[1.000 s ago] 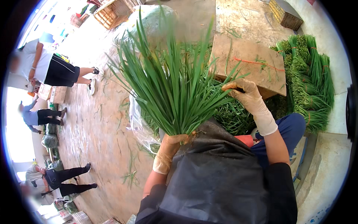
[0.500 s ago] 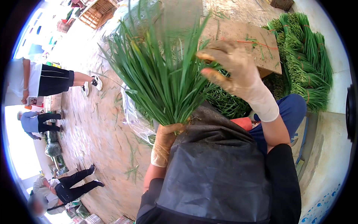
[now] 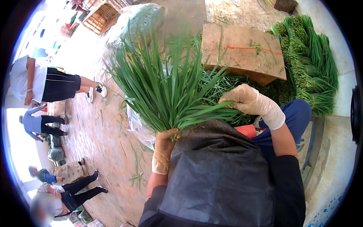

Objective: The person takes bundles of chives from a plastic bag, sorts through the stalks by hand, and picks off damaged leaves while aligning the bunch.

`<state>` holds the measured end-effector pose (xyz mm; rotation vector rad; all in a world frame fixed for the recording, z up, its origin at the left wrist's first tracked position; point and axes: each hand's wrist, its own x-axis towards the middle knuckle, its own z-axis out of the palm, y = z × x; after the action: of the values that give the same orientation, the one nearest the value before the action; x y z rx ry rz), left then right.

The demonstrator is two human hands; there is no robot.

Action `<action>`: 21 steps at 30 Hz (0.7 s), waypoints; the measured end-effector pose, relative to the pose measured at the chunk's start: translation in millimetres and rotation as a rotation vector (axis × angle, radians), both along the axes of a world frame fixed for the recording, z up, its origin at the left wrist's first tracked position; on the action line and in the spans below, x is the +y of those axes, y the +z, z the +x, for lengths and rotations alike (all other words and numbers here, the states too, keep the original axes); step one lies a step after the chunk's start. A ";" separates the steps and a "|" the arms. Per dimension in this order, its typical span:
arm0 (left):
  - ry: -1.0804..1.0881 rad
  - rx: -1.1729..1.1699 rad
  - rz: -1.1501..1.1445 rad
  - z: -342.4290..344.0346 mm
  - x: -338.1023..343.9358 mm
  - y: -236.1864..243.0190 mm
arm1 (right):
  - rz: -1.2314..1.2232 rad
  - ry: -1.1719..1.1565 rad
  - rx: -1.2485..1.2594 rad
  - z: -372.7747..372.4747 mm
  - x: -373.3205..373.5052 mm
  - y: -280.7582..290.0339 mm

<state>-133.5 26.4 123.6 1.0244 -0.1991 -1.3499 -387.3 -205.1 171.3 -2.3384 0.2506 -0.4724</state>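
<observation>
My left hand (image 3: 165, 145), in a soiled pale glove, is closed round the base of a bunch of long flat green leaves, which look like garlic chives (image 3: 162, 87). The leaves fan out upward and away from me. On the right, my gloved right hand (image 3: 245, 100) pinches the tips of a few leaves and holds them out sideways from the bunch. Their lower ends still run into my left hand's grip. A dark apron (image 3: 219, 181) covers my lap just below both hands.
Loose cut leaves (image 3: 223, 85) lie beyond my lap. A wooden board (image 3: 242, 47) with a red string stands behind them. Tied green bundles (image 3: 310, 68) are stacked at the right wall. Clear plastic (image 3: 140, 125) lies at left; several people stand across the littered floor (image 3: 109, 151).
My right hand has come down and closed on a few leaf tips, drawing them right. Half a second ago it was raised and open beside the bunch. The left hand keeps its grip.
</observation>
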 end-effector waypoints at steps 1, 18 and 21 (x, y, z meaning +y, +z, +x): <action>0.024 0.002 0.033 -1.2 -1.5 0.1 | 0.382 0.020 0.112 -5.4 1.2 3.7; 0.085 -0.243 0.136 3.6 -11.0 22.4 | -0.400 -0.595 0.287 -20.2 -40.7 -3.7; 0.061 -0.238 0.120 4.4 -4.0 22.0 | -0.019 -0.405 -0.168 26.8 -13.2 37.7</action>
<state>-129.1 22.5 145.6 1.2830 -0.2648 -1.1947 -360.5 -218.4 209.0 -2.2511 0.6461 -0.8646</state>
